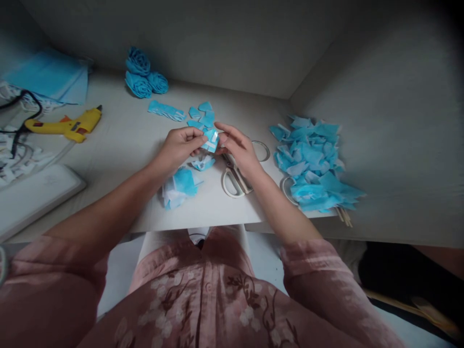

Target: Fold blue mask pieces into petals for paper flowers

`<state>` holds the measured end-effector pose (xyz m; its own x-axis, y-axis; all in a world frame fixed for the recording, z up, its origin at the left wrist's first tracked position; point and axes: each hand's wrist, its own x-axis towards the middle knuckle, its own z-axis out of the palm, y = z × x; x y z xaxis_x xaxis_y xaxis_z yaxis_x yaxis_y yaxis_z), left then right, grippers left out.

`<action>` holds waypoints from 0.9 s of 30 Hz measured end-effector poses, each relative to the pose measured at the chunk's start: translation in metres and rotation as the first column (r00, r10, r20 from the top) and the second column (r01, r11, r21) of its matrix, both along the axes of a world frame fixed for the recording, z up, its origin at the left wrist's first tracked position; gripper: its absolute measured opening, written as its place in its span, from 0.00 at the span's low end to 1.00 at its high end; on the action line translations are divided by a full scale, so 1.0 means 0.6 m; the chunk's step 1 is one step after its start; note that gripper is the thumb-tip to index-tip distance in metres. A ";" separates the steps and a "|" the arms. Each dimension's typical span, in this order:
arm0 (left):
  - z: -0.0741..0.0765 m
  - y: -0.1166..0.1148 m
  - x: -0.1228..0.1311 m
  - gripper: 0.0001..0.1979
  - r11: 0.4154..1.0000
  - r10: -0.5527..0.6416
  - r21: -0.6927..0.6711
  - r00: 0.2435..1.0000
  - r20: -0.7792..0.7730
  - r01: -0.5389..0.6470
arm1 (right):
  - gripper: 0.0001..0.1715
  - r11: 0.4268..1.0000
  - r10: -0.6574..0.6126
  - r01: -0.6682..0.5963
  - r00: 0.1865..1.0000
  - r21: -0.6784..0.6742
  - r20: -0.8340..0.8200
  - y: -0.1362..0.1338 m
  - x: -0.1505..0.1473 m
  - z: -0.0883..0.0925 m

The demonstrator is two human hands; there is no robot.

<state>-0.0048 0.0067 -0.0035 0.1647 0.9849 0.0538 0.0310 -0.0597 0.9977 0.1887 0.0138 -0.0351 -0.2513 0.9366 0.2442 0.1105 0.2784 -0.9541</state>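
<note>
A small blue and white fabric piece, with a shiny patch on it, is held up just above the table. My left hand pinches its left side between thumb and fingers. At its right edge, my right hand has thumb and fingertips closed on it, with the index finger stretched out above. Several blue petal-shaped cutouts lie just beyond the hands, beside a folded blue strip. Scissors rest partly under my right hand. Crumpled blue and white fabric lies below my left hand.
Blue fabric roses stand at the back. To the left are a yellow glue gun, stacked blue face masks and a white case. A heap of blue scraps lies right, near tape rolls and thin sticks.
</note>
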 end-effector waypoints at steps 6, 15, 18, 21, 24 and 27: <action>-0.007 0.001 0.001 0.07 0.999 -0.030 -0.027 0.999 0.011 0.031 | 0.36 1.000 0.020 -0.020 0.999 -0.002 -0.036 0.005 0.000 -0.004; -0.006 0.002 0.002 0.10 0.999 -0.036 -0.031 0.997 0.064 0.038 | 0.35 0.999 -0.047 0.044 0.992 -0.024 -0.115 0.006 -0.002 -0.004; -0.005 0.007 -0.004 0.12 0.999 -0.044 -0.024 0.996 0.079 0.046 | 0.33 0.996 -0.092 0.088 0.987 -0.032 -0.134 0.007 0.000 -0.002; -0.005 0.027 -0.020 0.10 0.999 0.028 0.020 0.998 0.057 -0.030 | 0.31 0.980 -0.198 0.197 0.969 -0.023 -0.148 0.017 0.012 -0.004; -0.014 0.062 -0.045 0.08 0.986 0.159 0.063 0.987 -0.029 -0.157 | 0.31 0.946 -0.316 0.323 0.941 0.036 -0.124 0.034 0.032 -0.013; -0.032 0.097 -0.073 0.07 0.971 0.232 0.083 0.966 -0.116 -0.224 | 0.32 0.912 -0.390 0.396 0.918 0.110 -0.069 0.050 0.047 -0.022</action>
